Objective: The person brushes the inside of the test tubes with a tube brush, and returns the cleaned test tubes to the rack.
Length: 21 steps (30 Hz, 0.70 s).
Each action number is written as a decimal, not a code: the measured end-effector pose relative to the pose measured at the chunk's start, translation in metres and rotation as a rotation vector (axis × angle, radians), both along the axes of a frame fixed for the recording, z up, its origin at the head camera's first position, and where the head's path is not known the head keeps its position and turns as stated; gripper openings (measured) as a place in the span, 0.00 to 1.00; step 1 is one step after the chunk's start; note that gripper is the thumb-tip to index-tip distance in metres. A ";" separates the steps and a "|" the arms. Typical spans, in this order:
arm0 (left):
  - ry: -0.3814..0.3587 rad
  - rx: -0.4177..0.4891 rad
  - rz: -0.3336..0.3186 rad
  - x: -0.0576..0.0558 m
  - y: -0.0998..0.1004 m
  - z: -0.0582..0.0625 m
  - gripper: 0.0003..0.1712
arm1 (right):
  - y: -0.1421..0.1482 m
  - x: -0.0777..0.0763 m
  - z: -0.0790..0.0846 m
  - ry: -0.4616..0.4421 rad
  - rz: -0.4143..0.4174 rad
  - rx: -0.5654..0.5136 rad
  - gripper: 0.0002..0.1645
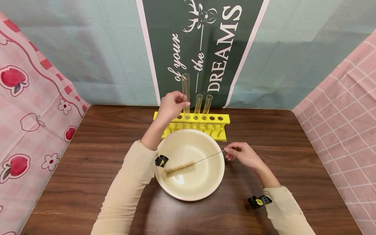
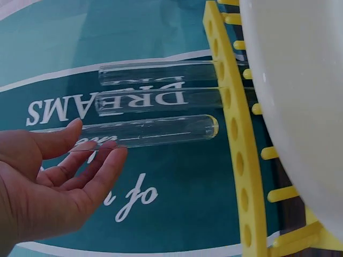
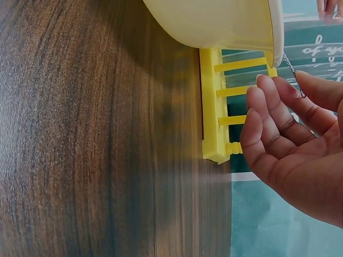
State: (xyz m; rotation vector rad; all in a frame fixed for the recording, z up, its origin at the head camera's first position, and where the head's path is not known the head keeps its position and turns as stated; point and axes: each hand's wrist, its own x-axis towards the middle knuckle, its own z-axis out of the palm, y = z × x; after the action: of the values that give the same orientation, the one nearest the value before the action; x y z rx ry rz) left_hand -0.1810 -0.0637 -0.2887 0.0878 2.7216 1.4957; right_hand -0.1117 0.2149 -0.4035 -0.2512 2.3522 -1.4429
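Note:
My left hand [image 1: 174, 105] pinches a clear glass test tube [image 1: 186, 85] upright, its rounded bottom just above a hole in the yellow rack [image 1: 223, 118]. The left wrist view shows that tube end [image 2: 209, 127] apart from the rack's perforated bar [image 2: 236, 139]. Two more test tubes [image 1: 198, 103] [image 1: 207, 105] stand in the rack to the right. My right hand [image 1: 242, 155] pinches the twisted wire end of a test tube brush [image 1: 180, 168]. The brush's tan bristles lie inside the cream basin [image 1: 189, 197], and its wire crosses the right rim.
The basin stands directly in front of the rack on a dark wood table [image 1: 264, 130]. Behind the rack hangs a green cloth panel [image 1: 164, 19] with white lettering. Pink patterned cloths [image 1: 35, 98] border both sides.

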 end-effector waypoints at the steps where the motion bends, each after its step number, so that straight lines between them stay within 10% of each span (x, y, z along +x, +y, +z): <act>1: 0.007 -0.009 -0.007 0.001 -0.002 0.000 0.09 | 0.000 0.000 0.000 -0.001 -0.001 -0.001 0.17; 21: 0.042 -0.243 -0.060 0.023 -0.045 0.002 0.09 | 0.002 0.000 -0.004 0.002 -0.006 -0.008 0.17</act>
State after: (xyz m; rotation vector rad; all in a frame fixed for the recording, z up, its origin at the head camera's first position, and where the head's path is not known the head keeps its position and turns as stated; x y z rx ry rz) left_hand -0.1577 -0.1084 -0.2866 0.1935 2.8805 1.1513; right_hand -0.1114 0.2168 -0.4071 -0.2482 2.3514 -1.4558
